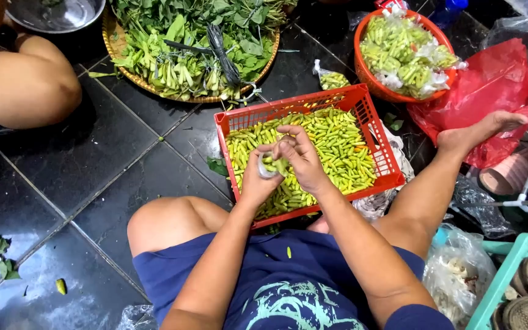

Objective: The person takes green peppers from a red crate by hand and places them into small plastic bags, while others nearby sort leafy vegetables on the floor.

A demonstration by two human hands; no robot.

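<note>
The person sat on the dark tiled floor (80,165) with the red crate (362,104) drawn between the knees, evidently so both hands could work directly over it. The left hand (258,177) had its grip closed around a small clear bag (267,171), holding the mouth upward. The right hand (300,156), at 3 o'clock of the left, had its grip pinching a few green chillies (279,164) at the bag's opening. The loose chillies (337,146) filled the crate beneath. At 1 o'clock stood an orange basket (362,67) of filled bags, within arm's reach. At 11 o'clock lay a woven tray (112,46) of leafy greens. A red plastic bag (490,85) lay at 2 o'clock beside the person's foot (478,131). Another person's knee (25,85) showed at 10 o'clock.
</note>
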